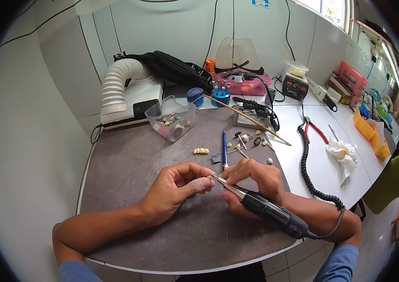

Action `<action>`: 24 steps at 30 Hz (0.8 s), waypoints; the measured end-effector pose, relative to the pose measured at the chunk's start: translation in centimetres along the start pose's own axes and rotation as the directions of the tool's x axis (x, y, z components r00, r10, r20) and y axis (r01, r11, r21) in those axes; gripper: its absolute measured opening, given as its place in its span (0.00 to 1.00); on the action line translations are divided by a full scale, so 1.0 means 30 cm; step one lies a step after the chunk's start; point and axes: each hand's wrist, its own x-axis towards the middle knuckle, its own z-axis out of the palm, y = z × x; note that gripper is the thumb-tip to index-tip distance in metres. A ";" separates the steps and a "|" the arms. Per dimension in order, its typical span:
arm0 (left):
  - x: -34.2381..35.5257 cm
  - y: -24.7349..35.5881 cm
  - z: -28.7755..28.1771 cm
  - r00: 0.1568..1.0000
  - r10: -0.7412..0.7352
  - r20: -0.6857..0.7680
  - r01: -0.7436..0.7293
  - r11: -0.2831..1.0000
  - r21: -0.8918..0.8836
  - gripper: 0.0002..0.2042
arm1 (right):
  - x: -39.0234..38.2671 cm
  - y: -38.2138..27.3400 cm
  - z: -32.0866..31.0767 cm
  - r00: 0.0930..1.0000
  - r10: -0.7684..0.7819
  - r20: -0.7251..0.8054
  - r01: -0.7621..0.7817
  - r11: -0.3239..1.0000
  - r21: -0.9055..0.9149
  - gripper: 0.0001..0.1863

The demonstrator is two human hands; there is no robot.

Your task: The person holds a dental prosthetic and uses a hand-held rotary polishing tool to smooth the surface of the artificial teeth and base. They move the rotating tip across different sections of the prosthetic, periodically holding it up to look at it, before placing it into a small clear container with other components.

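My right hand is wrapped round a rotary handpiece with a black body and silver nose, its tip pointing left. Between the thumb and fingers of my left hand sits a small tooth-coloured dental crown. The handpiece tip is at the crown; whether they touch I cannot tell. Beyond my hands lies a row of joined tooth crowns. A blue pen-like tool lies close to my right hand, with several mounted discs and burs past it.
A clear plastic box of small parts stands back left, beside a white ribbed suction hose. A long wooden brush lies slanted across the back. The coiled black cord, red-handled pliers and crumpled tissue are at right.
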 end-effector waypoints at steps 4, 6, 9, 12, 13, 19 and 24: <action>-0.002 0.002 0.000 1.000 -0.002 0.002 0.002 1.000 0.019 0.09 | 0.004 -0.003 0.001 1.000 -0.013 0.015 0.013 1.000 0.014 0.14; -0.001 0.004 -0.001 1.000 -0.002 0.009 0.002 1.000 0.027 0.09 | 0.001 -0.001 0.003 0.999 -0.021 0.027 0.020 1.000 0.024 0.14; -0.001 0.005 -0.001 1.000 -0.007 0.009 0.007 1.000 0.022 0.10 | 0.000 0.000 0.005 0.999 -0.024 0.032 0.023 0.999 0.032 0.14; 0.000 0.003 -0.002 1.000 -0.005 0.006 0.004 1.000 0.029 0.09 | -0.001 0.004 0.006 0.999 -0.027 0.025 0.026 0.999 0.034 0.14; 0.001 0.002 -0.003 1.000 -0.006 0.007 0.006 0.999 0.032 0.09 | -0.002 0.005 0.006 0.999 -0.035 0.026 0.034 0.999 0.041 0.14; -0.001 0.004 0.000 1.000 0.009 0.017 -0.009 1.000 -0.017 0.08 | 0.002 0.004 0.003 0.999 0.015 -0.043 -0.015 1.000 -0.001 0.15; 0.005 -0.002 -0.001 0.999 0.038 0.012 -0.037 0.999 -0.006 0.08 | -0.001 -0.003 0.000 1.000 0.005 -0.010 -0.005 1.000 0.001 0.14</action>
